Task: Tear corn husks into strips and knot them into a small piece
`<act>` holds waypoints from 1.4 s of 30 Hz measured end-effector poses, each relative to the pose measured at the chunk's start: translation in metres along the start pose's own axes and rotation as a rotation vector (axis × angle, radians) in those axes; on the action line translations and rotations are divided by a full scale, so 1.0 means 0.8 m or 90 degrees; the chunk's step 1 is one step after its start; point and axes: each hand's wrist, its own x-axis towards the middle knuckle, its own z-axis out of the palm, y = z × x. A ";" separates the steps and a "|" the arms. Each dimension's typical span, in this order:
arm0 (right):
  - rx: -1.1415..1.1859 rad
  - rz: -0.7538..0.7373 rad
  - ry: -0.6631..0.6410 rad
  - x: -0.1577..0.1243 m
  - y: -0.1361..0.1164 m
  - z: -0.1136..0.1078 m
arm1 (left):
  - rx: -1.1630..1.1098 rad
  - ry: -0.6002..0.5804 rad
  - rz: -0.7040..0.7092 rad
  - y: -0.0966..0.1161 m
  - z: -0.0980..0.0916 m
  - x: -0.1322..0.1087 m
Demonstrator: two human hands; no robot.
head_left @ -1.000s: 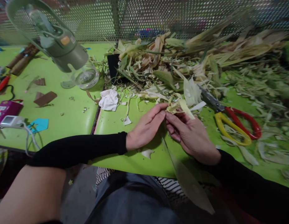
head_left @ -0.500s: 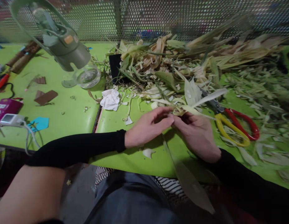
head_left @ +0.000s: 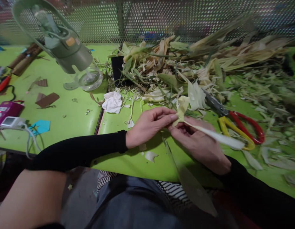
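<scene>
Low over the green table, my left hand (head_left: 151, 124) pinches a pale yellow piece of corn husk (head_left: 182, 109) between thumb and fingers. My right hand (head_left: 197, 140) meets it from the other side, fingers curled around the husk's lower part. A long whitish strip (head_left: 216, 136) of the husk sticks out to the right over my right hand, reaching the scissors' yellow handle. Below my hands a long, pale leaf (head_left: 195, 187) hangs past the table's front edge. Some of my right fingertips are hidden.
Scissors (head_left: 223, 111) with red and yellow handles lie right of my hands. Behind is a heap of husks and shreds (head_left: 161, 63). Crumpled tissue (head_left: 112, 102), a tilted-looking green bottle (head_left: 76, 54), a purple box (head_left: 9, 111) and blue paper (head_left: 40, 127) sit leftward.
The husk between my fingers has turned: its yellow folded end now stands up, and its long white strip swung down to the right. My right hand has shifted slightly down.
</scene>
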 end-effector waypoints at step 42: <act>-0.068 -0.072 -0.115 0.008 0.006 -0.025 | -0.032 -0.057 0.026 0.022 -0.007 -0.002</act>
